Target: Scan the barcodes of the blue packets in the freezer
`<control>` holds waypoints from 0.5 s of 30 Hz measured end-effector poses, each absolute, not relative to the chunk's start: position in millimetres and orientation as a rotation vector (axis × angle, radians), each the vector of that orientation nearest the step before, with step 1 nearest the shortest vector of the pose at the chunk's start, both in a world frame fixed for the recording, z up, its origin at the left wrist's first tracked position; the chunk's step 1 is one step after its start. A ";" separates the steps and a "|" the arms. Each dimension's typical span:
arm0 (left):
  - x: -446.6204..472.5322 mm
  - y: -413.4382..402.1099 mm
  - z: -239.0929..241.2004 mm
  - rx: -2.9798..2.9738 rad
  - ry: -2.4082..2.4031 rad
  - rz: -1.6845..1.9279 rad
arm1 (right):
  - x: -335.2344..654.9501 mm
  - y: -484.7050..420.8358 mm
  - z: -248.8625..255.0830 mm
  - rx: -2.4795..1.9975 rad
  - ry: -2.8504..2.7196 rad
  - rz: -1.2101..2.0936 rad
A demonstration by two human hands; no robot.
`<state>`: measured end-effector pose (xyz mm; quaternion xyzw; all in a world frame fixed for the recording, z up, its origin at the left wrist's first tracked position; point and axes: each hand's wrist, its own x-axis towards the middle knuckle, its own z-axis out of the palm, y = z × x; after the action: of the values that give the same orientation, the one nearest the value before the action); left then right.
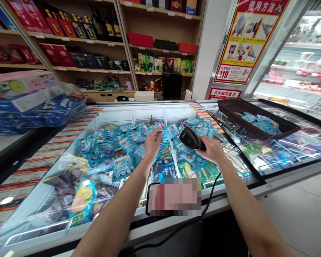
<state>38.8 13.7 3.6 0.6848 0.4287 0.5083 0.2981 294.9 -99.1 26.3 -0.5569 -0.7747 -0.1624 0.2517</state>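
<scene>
**Blue packet (170, 132) pinched at its edge, scanner (190, 137) close beside it**

In the head view, the blue packet is just above the centre of the frame, over many loose packets (124, 142) spread across the freezer (144, 111). The left hand (152, 144) pinches its left end between thumb and fingers, leaving most of the printed face uncovered. The right hand (213, 148) has its fingers wrapped around the scanner's handle, the head pointing toward the packet.

The packet looks light and thin, probably a flexible, slick film that would bend or slide if held loosely; an edge or corner seems the best place to take hold. The scanner is likely stiff and heavier, best gripped by its handle. A cable (212, 192) curves below the right hand, near a phone (151, 201) at lower centre. More blue packets lie in a brown basket (240, 123) at right.
</scene>
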 end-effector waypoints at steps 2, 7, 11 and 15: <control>38.7 11.9 4.9 1.829 1.164 1.354 | 295.5 -100.1 26.3 -1.519 -2.122 -0.439; 39.3 7.6 7.6 1.857 1.177 1.352 | 294.4 -101.8 27.1 -1.542 -2.144 -0.438; 39.5 6.8 8.3 1.883 1.172 1.345 | 294.1 -101.4 27.1 -1.551 -2.155 -0.438; 39.1 7.4 8.0 1.906 1.188 1.335 | 294.5 -101.0 26.7 -1.540 -2.165 -0.453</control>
<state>39.1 7.4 8.0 0.7042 0.4389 0.4932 0.2611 294.5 -101.0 26.7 -0.5571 -0.7834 -0.1640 0.2214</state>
